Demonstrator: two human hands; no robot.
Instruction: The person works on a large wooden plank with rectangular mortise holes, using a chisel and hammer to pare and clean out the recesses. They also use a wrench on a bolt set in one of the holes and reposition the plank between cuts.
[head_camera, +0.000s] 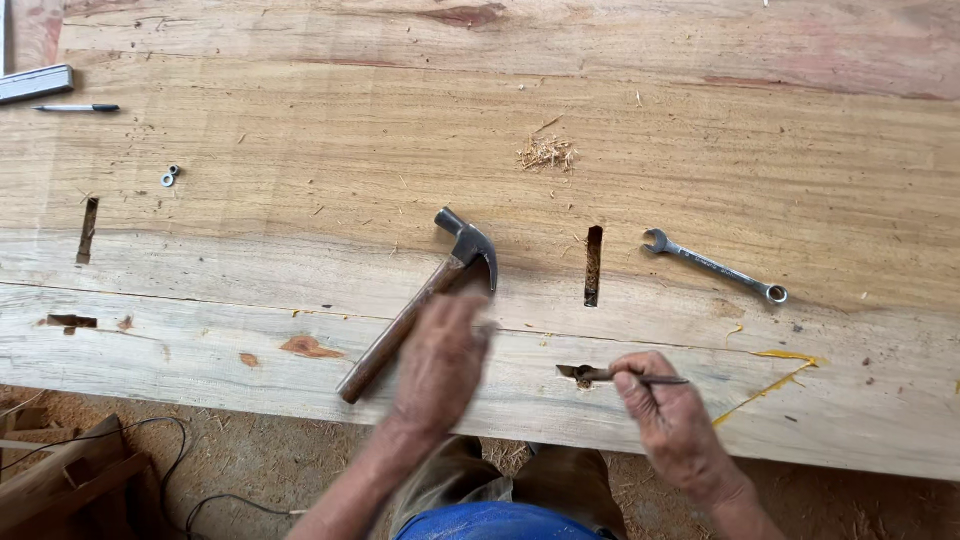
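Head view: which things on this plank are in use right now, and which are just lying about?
In use:
- thin dark metal rod, pinched in the right hand, tip at a small notch
- wooden-handled claw hammer, by the blurred left hand

Lying about:
- silver combination wrench
- black pen
- two small washers
- shavings pile

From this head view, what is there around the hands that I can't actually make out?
- Left hand: motion-blurred; whether it touches the hammer is unclear.
- Thin tool in the right hand: its tip sits in a notch, its rear end under the fingers.
- Slot: its depth is lost in shadow.
- Metal bar: cut off by the left edge.
- Washers: too small to tell their type.
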